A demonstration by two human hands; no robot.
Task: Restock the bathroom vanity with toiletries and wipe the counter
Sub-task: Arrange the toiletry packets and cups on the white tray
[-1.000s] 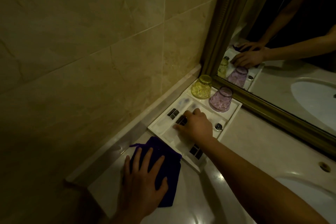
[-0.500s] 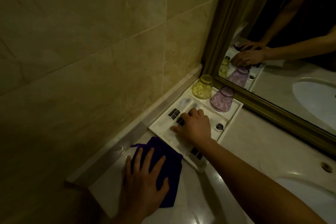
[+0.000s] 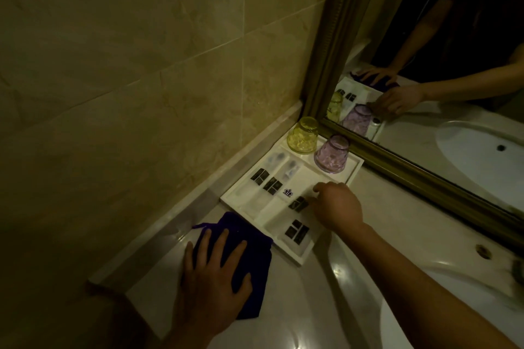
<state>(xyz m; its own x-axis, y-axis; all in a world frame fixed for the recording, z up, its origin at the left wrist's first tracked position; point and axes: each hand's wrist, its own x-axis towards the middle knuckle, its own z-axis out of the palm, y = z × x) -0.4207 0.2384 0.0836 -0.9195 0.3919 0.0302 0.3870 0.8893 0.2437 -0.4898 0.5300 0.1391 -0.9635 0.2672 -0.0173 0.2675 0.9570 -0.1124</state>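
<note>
A white amenity tray [image 3: 304,256] sits in the corner of the counter, against the wall and the mirror. Several white toiletry packets with black labels [image 3: 272,185] lie in its compartments. A yellow glass [image 3: 302,135] and a purple glass [image 3: 331,157] stand upside down at its far end. My right hand [image 3: 338,205] rests over the tray's right side, fingertips on a packet [image 3: 298,203]; whether it grips the packet I cannot tell. My left hand [image 3: 211,278] lies flat, fingers spread, on a dark blue pouch [image 3: 253,263] on the counter in front of the tray.
A marble counter [image 3: 312,306] runs to a white basin [image 3: 453,329] at lower right. A framed mirror [image 3: 425,178] stands behind the tray and reflects my arms. A tiled wall with a raised ledge [image 3: 198,207] bounds the left side.
My right hand has slid from the tray's middle toward its right side, uncovering the middle packets and hiding the small round object at the right edge. My left hand stays on the pouch.
</note>
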